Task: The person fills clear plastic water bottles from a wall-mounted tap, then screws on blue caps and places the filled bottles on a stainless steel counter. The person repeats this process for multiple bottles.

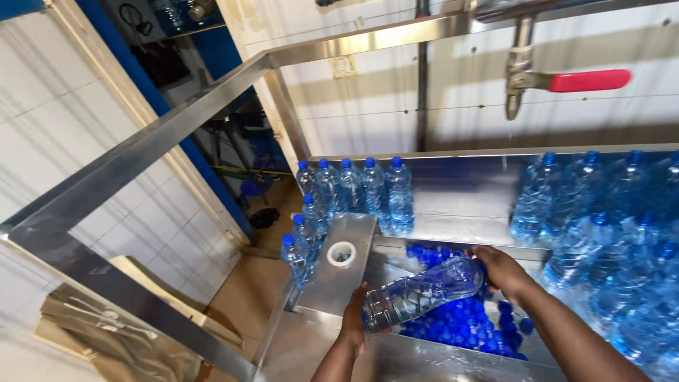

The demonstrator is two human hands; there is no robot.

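Note:
A clear plastic water bottle [422, 291] lies on its side between both my hands, above a steel trough. My left hand [354, 322] grips its base end at the lower left. My right hand [501, 270] covers its neck end at the upper right; the cap itself is hidden under the fingers. Under the bottle lies a heap of loose blue caps [467, 322] in the trough.
Several capped bottles [353, 187] stand in a row on the steel table and down its left edge [299, 247]. A big pile of bottles [608, 233] fills the right. A white ring [341, 252] rests on a steel plate. A red-handled tap [559, 81] hangs above.

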